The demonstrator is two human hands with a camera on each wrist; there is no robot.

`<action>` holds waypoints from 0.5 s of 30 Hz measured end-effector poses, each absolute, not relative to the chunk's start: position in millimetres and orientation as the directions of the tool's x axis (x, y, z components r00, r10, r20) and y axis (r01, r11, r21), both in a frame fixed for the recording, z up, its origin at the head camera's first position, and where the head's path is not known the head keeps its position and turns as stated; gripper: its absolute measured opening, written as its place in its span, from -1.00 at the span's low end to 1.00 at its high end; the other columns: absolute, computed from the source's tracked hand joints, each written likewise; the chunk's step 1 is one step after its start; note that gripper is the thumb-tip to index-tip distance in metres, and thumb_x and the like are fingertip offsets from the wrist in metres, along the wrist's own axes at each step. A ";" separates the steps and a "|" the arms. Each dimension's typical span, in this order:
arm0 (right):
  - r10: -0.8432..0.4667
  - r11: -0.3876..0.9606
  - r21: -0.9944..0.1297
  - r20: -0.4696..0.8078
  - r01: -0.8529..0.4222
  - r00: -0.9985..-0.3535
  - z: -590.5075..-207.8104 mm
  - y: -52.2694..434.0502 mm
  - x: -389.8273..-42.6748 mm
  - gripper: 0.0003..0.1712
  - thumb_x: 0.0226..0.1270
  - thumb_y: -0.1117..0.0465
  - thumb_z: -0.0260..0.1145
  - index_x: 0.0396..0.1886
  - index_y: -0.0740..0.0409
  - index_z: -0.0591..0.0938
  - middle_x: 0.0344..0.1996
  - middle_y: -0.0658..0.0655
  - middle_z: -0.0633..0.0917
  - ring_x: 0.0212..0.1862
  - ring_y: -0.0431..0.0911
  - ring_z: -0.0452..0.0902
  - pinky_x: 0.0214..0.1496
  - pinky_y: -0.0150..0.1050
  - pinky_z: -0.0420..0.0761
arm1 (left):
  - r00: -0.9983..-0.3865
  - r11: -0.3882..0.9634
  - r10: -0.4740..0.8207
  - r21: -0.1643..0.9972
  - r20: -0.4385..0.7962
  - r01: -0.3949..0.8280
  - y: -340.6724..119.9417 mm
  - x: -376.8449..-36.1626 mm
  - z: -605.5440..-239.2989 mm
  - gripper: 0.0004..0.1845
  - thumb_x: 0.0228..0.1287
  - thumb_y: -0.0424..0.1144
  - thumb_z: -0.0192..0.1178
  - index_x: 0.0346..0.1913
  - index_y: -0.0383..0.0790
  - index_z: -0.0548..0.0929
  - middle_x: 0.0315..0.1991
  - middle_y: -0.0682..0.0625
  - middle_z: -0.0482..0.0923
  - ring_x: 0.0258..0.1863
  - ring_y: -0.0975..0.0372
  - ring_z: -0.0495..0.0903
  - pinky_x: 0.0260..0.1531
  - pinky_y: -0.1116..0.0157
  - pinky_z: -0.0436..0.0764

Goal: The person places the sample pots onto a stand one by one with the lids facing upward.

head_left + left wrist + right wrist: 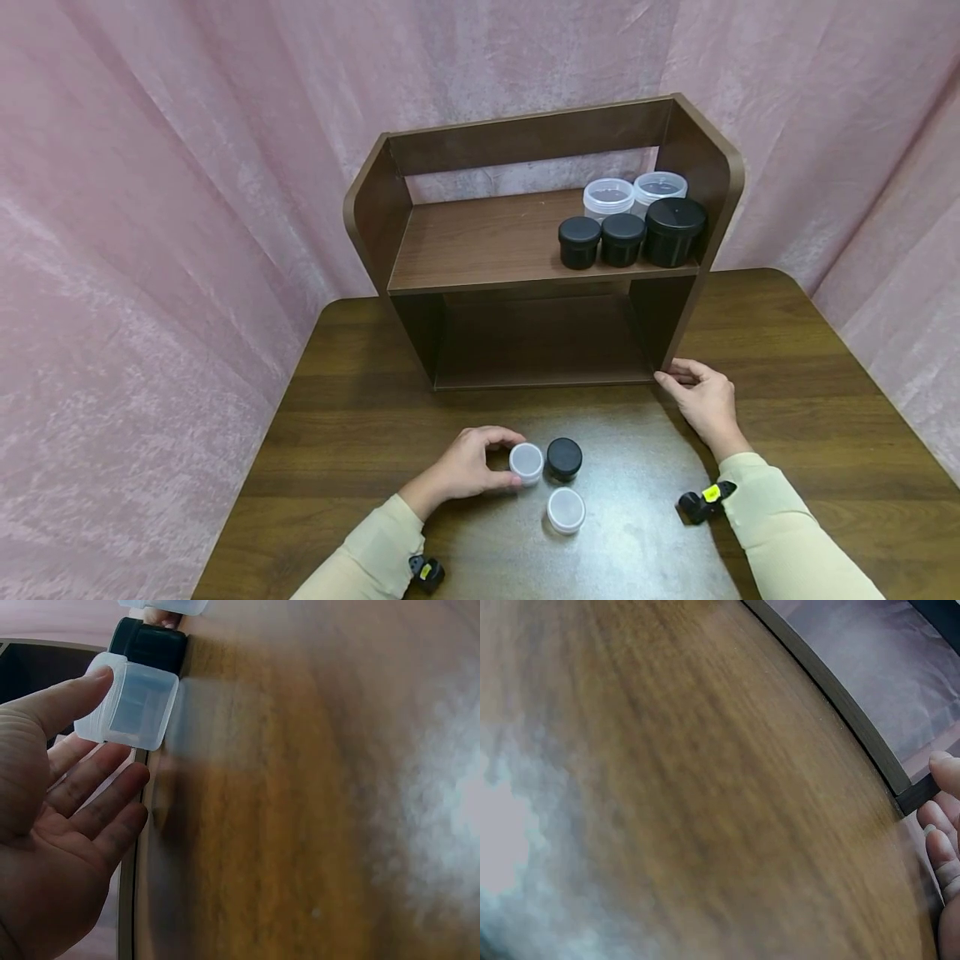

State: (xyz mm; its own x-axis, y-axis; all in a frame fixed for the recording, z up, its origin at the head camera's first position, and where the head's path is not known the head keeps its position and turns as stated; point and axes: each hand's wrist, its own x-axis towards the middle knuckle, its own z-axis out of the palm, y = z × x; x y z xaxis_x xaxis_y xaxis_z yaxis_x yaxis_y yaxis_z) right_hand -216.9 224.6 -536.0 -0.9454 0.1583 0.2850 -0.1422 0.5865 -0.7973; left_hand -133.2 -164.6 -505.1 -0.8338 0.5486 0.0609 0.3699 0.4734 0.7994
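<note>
My left hand has thumb and fingers around a small clear jar with a white lid that stands on the table. In the left wrist view, the thumb lies on the lid edge of this clear jar, and the other fingers are partly hidden behind it. Just right of it is a black lidded jar. A second clear jar stands closer to me. My right hand grips the lower front corner of the brown shelf unit, its thumb at the front edge.
On the upper shelf, at its right end, stand two clear jars, two small black jars and one larger black jar. The wooden table reaches back to pink curtains.
</note>
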 end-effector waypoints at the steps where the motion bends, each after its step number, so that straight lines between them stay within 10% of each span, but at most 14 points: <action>1: 0.167 0.575 -0.805 0.287 -0.144 -0.943 -536.1 224.4 -216.4 -0.60 0.18 0.06 0.45 -0.09 0.24 0.69 -0.27 0.20 0.74 -0.37 -0.55 0.48 -0.36 -0.65 0.48 | -0.835 0.472 0.547 0.801 0.060 0.367 -165.2 -133.2 -504.9 -0.48 -0.06 -0.17 0.53 0.04 -0.05 0.63 -0.11 0.22 0.61 -0.06 0.38 0.55 0.05 0.25 0.54; 15: 0.266 0.539 -0.809 0.427 -0.233 -0.864 -536.6 217.7 -215.3 -0.76 0.06 0.20 0.53 -0.27 0.18 0.72 -0.39 0.13 0.74 -0.41 -0.52 0.52 -0.38 -0.67 0.47 | -0.851 0.435 0.510 0.816 0.125 0.381 -172.5 -134.4 -484.3 -0.49 -0.05 -0.28 0.52 0.03 -0.15 0.62 -0.06 0.11 0.64 -0.05 0.31 0.59 0.02 0.13 0.58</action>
